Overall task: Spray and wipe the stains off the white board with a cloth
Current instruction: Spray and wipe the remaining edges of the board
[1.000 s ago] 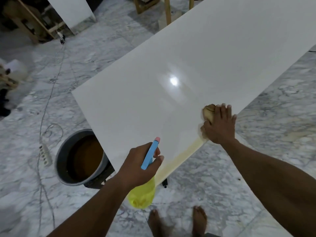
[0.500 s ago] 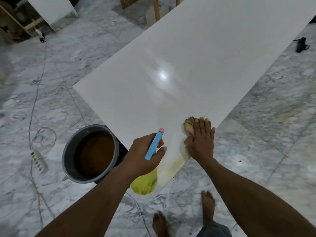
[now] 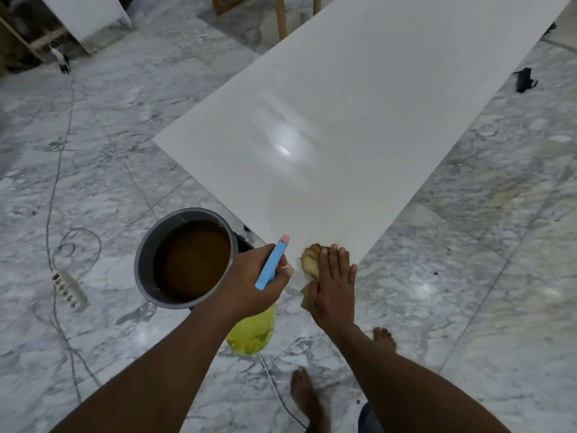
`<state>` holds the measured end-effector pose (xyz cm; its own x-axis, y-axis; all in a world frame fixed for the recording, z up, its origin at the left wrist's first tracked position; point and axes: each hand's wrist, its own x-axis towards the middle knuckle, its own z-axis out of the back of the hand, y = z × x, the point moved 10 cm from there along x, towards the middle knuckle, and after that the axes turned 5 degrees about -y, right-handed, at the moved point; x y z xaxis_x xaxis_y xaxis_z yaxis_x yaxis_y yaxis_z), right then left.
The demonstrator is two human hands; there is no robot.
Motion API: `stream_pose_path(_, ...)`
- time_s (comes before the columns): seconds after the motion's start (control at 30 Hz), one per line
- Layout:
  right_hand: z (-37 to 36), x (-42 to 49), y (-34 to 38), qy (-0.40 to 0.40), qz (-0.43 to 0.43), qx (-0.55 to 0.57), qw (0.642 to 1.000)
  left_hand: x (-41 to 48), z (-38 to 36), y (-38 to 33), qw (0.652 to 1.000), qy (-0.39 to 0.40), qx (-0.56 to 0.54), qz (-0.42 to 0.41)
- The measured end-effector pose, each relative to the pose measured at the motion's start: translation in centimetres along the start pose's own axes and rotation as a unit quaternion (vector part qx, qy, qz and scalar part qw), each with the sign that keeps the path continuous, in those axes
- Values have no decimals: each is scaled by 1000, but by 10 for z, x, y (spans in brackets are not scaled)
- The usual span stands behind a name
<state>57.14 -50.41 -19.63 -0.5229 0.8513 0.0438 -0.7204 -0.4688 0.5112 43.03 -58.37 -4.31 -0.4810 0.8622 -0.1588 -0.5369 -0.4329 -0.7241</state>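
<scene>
A large white board (image 3: 368,114) stretches away from me, its near corner pointing at my feet. My right hand (image 3: 332,285) lies flat on a brown-stained cloth (image 3: 310,259), pressing it on that near corner. Faint yellowish streaks show on the board just above the cloth. My left hand (image 3: 253,282) grips a spray bottle (image 3: 253,332) with a yellow body and a blue trigger with a pink tip, held just left of the corner.
A grey bucket (image 3: 146,245) of brown water stands on the marble floor, left of the board's corner. A white power strip (image 3: 68,285) and its cables lie further left. A small black object (image 3: 524,79) lies on the floor at the right. My bare feet are below.
My right hand has slid the cloth along the board's right edge toward me, down to the near corner. The yellow stain along that edge is mostly gone. The left hand stayed beside the corner.
</scene>
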Motion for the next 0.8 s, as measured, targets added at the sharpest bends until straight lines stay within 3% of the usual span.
stream_pose_path(0.2, -1, -18, 15, 11, -13, 61, 998, -20, 3, 11, 1000, 8, -13, 0)
stream_pose_path(0.37, 11, -43, 31, 76, -7, 149, 986, -28, 2, 9, 1000, 6, 4, -2)
stream_pose_path(0.5, 21, -63, 27, 119, -146, 264, 946, -21, 7, 2, 1000, 9, 9, -2)
stream_pose_path(0.57, 32, -62, 10, 101, -276, 371, 881, -16, 12, -5, 1000, 8, 21, -2)
stream_pose_path(0.6, 36, -61, -1, 91, -361, 441, 816, -13, 15, -9, 1000, 7, 26, -6)
stream_pose_path(0.67, 28, -58, -14, 112, -476, 586, 646, -6, 18, -10, 1000, 11, 18, 0)
stream_pose_path(0.7, 38, -47, -19, 121, -477, 647, 583, -1, 19, -19, 1000, 11, 16, -7)
stream_pose_path(0.73, 53, -34, -23, 118, -460, 692, 543, 3, 19, -26, 1000, 14, 21, -10)
stream_pose_path(0.8, 85, -9, -37, 96, -421, 750, 501, 9, 17, -40, 1000, 16, 21, -14)
